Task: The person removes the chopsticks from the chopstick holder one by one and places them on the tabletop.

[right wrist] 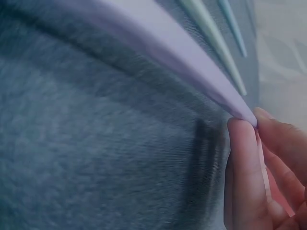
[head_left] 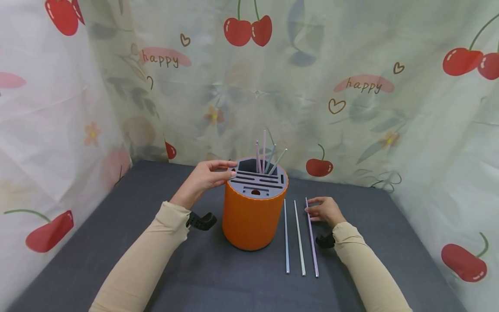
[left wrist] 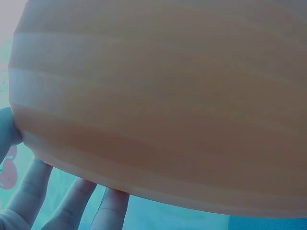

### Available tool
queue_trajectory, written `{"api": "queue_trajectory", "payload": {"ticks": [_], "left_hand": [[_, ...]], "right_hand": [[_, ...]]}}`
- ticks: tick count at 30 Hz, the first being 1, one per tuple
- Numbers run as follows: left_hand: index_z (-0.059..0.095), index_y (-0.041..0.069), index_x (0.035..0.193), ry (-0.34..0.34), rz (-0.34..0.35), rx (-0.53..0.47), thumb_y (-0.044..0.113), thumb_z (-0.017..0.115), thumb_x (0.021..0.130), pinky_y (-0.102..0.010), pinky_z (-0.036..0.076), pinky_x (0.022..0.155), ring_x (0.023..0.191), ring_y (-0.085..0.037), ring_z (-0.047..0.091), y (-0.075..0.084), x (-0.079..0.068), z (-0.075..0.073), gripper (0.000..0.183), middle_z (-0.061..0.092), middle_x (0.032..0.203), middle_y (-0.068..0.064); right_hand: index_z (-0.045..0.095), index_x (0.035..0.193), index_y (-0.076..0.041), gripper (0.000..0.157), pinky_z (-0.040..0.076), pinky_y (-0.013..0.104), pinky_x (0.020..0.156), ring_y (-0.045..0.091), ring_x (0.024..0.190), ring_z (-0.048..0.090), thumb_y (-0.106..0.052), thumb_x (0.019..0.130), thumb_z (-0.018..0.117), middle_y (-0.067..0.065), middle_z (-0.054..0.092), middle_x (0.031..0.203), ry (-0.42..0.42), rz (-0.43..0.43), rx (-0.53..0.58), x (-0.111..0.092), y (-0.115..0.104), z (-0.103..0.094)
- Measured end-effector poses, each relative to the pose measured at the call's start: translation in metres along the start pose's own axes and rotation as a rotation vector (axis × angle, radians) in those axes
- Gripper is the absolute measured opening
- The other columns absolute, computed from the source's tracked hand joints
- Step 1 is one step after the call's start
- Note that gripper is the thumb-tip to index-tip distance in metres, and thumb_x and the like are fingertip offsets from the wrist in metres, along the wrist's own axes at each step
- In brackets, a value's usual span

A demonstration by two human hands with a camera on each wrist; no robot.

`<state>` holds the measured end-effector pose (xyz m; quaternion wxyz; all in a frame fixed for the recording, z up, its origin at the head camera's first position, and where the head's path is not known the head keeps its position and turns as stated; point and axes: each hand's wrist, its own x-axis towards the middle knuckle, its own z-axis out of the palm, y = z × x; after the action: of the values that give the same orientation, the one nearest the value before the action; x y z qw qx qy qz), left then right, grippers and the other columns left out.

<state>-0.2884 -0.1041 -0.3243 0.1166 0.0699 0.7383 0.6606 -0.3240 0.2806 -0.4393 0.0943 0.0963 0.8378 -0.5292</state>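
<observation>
A round orange utensil holder (head_left: 251,223) with a grey slotted top (head_left: 259,185) stands upright on the dark table. My left hand (head_left: 204,178) rests on its upper left rim, fingers mostly straight; in the left wrist view the fingers (left wrist: 112,206) touch its ribbed side (left wrist: 168,110). To the right, my right hand (head_left: 324,210) pinches the far end of a purple chopstick (head_left: 313,245) between thumb and fingertips. A white chopstick (head_left: 299,240) and a blue chopstick (head_left: 286,238) lie roughly parallel beside it. Several chopsticks (head_left: 264,149) lean in the holder's rear compartment.
The dark cloth-covered table (head_left: 230,281) is enclosed by a printed curtain (head_left: 253,91) at the back and both sides. Thin ties (head_left: 386,182) hang at the back right corner.
</observation>
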Motion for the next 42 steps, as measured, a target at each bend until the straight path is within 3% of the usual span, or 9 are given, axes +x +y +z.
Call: {"api": "queue_trajectory", "payload": {"ticks": [10, 24, 37, 42], "left_hand": [[0.065, 0.018, 0.126, -0.007, 0.007, -0.007, 0.026, 0.076, 0.085, -0.04, 0.043, 0.107, 0.125, -0.021, 0.053, -0.002, 0.002, 0.0, 0.043, 0.055, 0.134, -0.004], [0.066, 0.019, 0.125, -0.001, -0.001, -0.004, 0.027, 0.076, 0.084, -0.041, 0.043, 0.107, 0.125, -0.02, 0.053, -0.001, 0.001, -0.001, 0.042, 0.055, 0.135, -0.002], [0.066, 0.019, 0.124, 0.007, 0.004, -0.009, 0.025, 0.076, 0.085, -0.04, 0.044, 0.106, 0.125, -0.02, 0.053, -0.001, 0.001, -0.001, 0.041, 0.056, 0.134, -0.001], [0.066, 0.017, 0.124, 0.009, 0.004, -0.016, 0.023, 0.076, 0.085, -0.04, 0.044, 0.106, 0.123, -0.021, 0.054, -0.001, 0.002, -0.001, 0.041, 0.056, 0.134, -0.001]], "right_hand": [[0.061, 0.119, 0.01, 0.044, 0.06, 0.032, 0.06, 0.011, 0.064, 0.066, 0.001, 0.079, 0.077, 0.012, 0.068, 0.078, 0.01, -0.023, -0.015, -0.004, 0.01, 0.002], [0.062, 0.121, 0.007, 0.046, 0.058, 0.027, 0.056, 0.007, 0.059, 0.063, 0.004, 0.078, 0.076, 0.006, 0.064, 0.075, 0.078, 0.022, -0.064, 0.001, 0.011, 0.008], [0.061, 0.123, 0.006, 0.046, 0.058, 0.026, 0.055, 0.006, 0.058, 0.063, 0.0, 0.08, 0.077, 0.003, 0.066, 0.07, 0.06, 0.03, -0.055, 0.006, 0.013, 0.006], [0.059, 0.124, 0.007, 0.047, 0.058, 0.027, 0.059, 0.008, 0.062, 0.064, -0.002, 0.082, 0.075, 0.004, 0.067, 0.076, 0.048, 0.033, -0.032, 0.002, 0.01, 0.005]]}}
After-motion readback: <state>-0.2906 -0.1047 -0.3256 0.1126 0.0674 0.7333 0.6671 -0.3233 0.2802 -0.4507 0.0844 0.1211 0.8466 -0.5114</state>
